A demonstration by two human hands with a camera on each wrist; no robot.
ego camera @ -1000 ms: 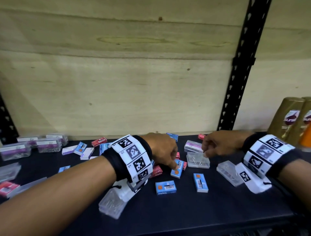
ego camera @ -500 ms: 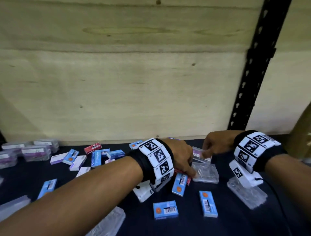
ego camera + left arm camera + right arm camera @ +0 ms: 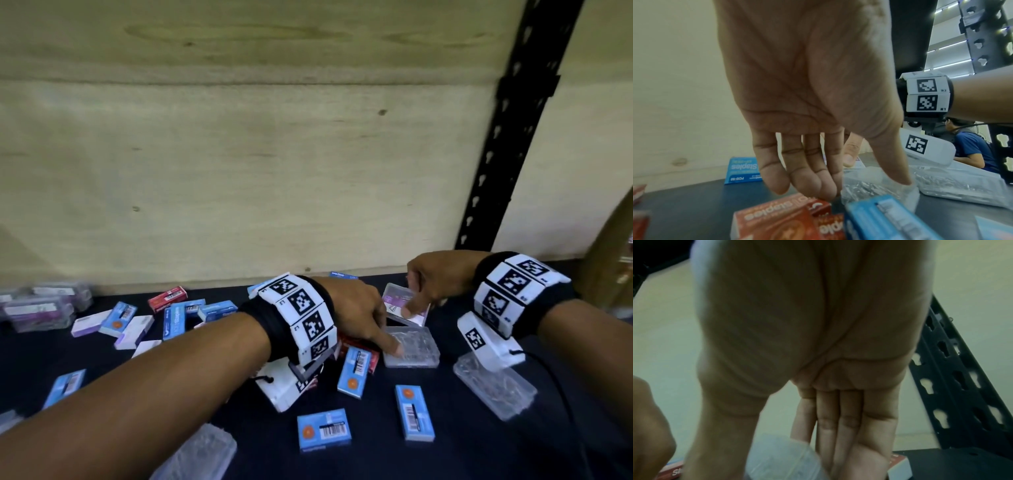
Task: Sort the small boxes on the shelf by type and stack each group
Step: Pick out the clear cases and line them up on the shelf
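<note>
My left hand (image 3: 383, 339) reaches over the dark shelf (image 3: 479, 452) and pinches a clear plastic box (image 3: 416, 347) of metal pins, thumb on its top and fingers at its left edge, as the left wrist view shows (image 3: 867, 188). My right hand (image 3: 411, 298) grips a purple-labelled clear box (image 3: 402, 301), tilted just behind the other one. Blue staple boxes (image 3: 323, 433) lie in front, and red ones (image 3: 168, 298) and pale lilac ones (image 3: 90, 322) lie to the left. The right wrist view is blurred.
Another clear box (image 3: 495, 389) sits under my right wrist, and one (image 3: 202, 455) lies by my left forearm. Purple-labelled clear boxes (image 3: 41, 310) stand at the far left. A wooden back panel and a black slotted upright (image 3: 507, 137) close the back. A gold bottle (image 3: 609, 257) is at the right edge.
My left hand moved from a blue box to the clear pin box. My right hand raised and tilted the purple-labelled box. The head view shifted right and closer.
</note>
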